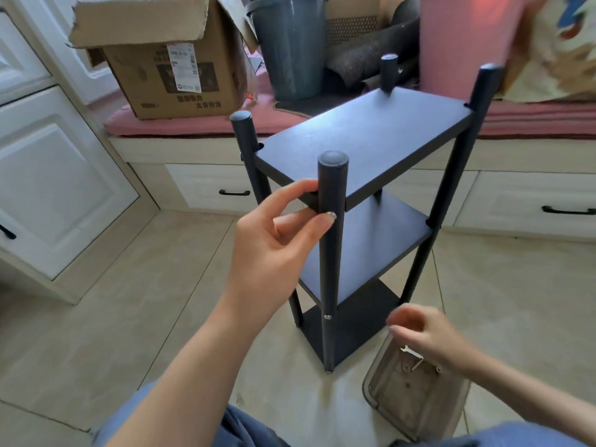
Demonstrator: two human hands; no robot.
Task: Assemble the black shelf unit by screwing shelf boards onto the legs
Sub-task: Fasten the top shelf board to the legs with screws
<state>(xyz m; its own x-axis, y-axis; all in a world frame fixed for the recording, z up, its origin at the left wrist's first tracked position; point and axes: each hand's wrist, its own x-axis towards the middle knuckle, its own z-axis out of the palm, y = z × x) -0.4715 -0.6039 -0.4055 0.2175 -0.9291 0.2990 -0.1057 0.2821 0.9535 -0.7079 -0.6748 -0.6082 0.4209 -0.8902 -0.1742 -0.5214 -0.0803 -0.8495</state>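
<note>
Pale tiled floor underfoot, blue trouser knees at the bottom edge. Nearest on the right, a clear plastic tray on the tiles with a small flat wrench and some fittings inside. Right hand hovering just above that tray, fingers loosely curled and blurred, cannot tell whether anything is held. Just beyond, black shelf unit standing upright on the floor, three shelf boards between four round legs. Near front leg closest to camera, a silver screw head low on it. Left hand raised to this leg at the level of the top board, thumb and forefinger pinching the leg where the board's corner meets it, other fingers loosely bent. Middle board and bottom board stacked below. Farther back, white drawers with black handles under a bench with a pink cushion. On the cushion, an open cardboard box, a grey bucket and a pink bin. White cabinet doors along the left wall
</note>
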